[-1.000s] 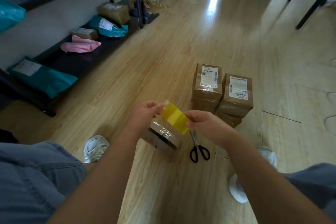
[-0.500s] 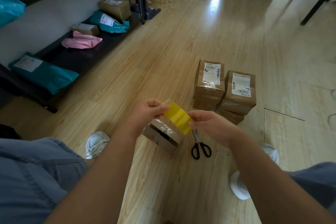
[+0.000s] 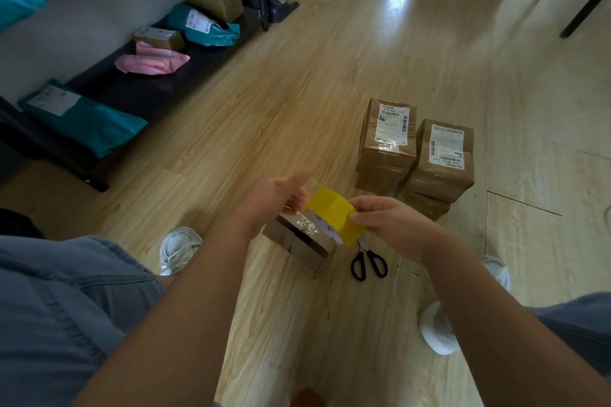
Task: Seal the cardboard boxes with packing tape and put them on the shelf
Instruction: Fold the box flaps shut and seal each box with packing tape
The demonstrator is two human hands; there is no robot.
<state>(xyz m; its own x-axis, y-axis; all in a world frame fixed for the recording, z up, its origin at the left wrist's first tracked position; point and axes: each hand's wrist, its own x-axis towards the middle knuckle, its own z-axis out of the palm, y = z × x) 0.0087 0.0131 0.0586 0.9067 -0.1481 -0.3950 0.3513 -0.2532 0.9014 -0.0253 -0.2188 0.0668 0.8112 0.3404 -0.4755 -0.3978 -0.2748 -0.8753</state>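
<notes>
While right hand [image 3: 390,225] pinches yellow tape roll [image 3: 334,213] in its grip, left hand [image 3: 271,198] grip spread at roll's edge; small cardboard box [image 3: 297,246] on floor [image 3: 281,102] beneath, apparently unsealed; stacked boxes [image 3: 413,155] near, awaiting shelf [image 3: 139,96].

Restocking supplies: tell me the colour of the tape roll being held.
The tape roll is yellow; the head view shows it.

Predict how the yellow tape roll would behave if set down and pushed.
The yellow tape roll is a round ring, so on edge it would probably roll across the smooth floor. The right hand holds it with fingertips, so it is likely light, and it shows no squashing, so probably stiff.
</notes>
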